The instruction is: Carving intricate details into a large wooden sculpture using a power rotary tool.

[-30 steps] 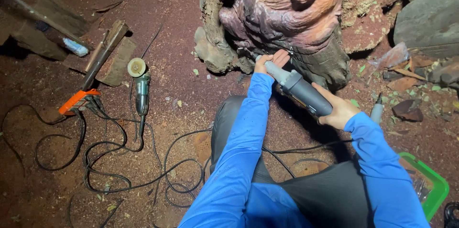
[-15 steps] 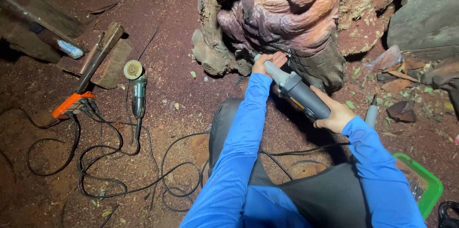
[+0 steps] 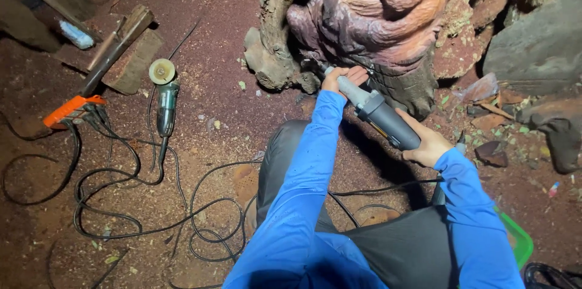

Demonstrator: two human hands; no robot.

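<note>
Both hands clench the grey die grinder (image 3: 379,116): left hand (image 3: 341,79) near its nose, right hand (image 3: 426,143) at the rear; it looks rigid and weighty.

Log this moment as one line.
left hand: steadies nose of grey power tool | right hand: grips its rear | tip: against carved reddish wood sculpture

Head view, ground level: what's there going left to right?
Orange power strip → green angle grinder lying on the ground → left hand on the nose of the grey die grinder → right hand → green bin.
</note>
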